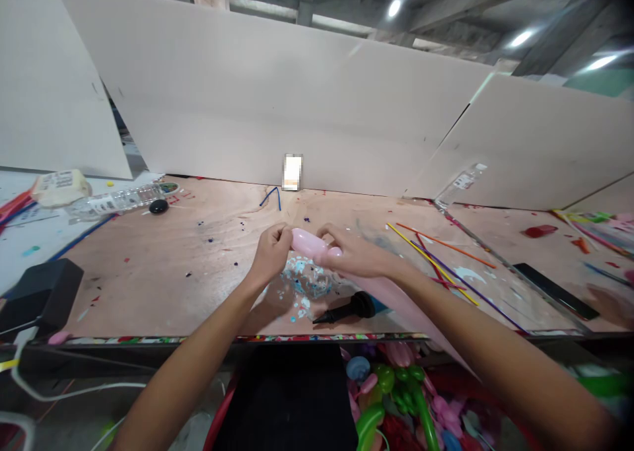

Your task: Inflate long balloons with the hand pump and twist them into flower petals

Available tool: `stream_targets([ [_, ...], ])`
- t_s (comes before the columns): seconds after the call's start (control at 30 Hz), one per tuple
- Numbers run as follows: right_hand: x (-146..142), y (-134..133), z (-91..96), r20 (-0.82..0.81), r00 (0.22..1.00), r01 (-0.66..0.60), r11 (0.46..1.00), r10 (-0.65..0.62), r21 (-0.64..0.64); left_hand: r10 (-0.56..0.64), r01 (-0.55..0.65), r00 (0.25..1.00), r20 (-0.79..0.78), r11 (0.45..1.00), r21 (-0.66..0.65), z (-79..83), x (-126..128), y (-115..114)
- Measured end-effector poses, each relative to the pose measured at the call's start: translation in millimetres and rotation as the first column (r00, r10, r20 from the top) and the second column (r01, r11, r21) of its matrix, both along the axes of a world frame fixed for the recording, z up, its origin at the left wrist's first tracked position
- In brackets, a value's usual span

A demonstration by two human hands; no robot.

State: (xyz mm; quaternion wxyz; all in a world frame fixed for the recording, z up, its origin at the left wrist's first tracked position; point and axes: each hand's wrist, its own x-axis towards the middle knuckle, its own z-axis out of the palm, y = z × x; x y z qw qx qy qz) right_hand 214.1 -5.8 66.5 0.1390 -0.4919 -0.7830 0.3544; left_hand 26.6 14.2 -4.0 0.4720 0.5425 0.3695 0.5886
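Observation:
My left hand (271,251) and my right hand (348,251) are both closed on a long pink balloon (308,242) above the wooden table (198,266). The left fingers pinch its rounded end, the right hand wraps the part beside it. The rest of the balloon (396,299) trails down under my right forearm toward the table's front edge. Under my hands lies a clear balloon with blue confetti (310,280). A black hand pump (347,309) lies just in front of it.
Thin uninflated balloons (436,256) in several colours lie to the right. A clear plastic bottle (119,200) and a black cap (158,206) lie far left, a black box (39,292) at the left edge. Finished twisted balloons (396,398) sit below the table's front edge. White boards (277,114) wall the back.

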Motion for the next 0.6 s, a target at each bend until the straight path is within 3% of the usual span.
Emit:
stream_targets([
  [0.03, -1.0, -1.0, 0.5, 0.055, 0.998, -0.008, 0.987, 0.0, 0.158, 0.013, -0.014, 0.999, -0.042, 1.0, -0.016, -0.7, 0.3, 0.6],
  [0.1, -0.5, -1.2, 1.2, 0.096, 0.995, -0.045, 0.968, 0.022, 0.249, 0.004, -0.005, 0.998, -0.069, 1.0, -0.011, -1.4, -0.7, -0.7],
  [0.27, 6.5, -2.5, 3.8, -0.067, 0.998, 0.001, 0.998, -0.005, -0.056, -0.088, 0.085, 0.995, 0.044, 0.994, 0.063, 0.4, -6.6, -7.6],
  [0.47, 6.6, -4.0, -1.9, 0.035, 0.996, -0.092, 0.984, 0.088, 0.154, -0.043, 0.049, 0.989, -0.139, 0.998, 0.045, -4.8, -8.6, -5.5],
  [0.6, 12.0, 0.5, -7.2, -0.026, 0.998, -0.049, 0.998, 0.05, 0.029, -0.179, 0.181, 0.983, -0.042, 0.981, 0.071, -5.6, -10.7, -8.8],
])
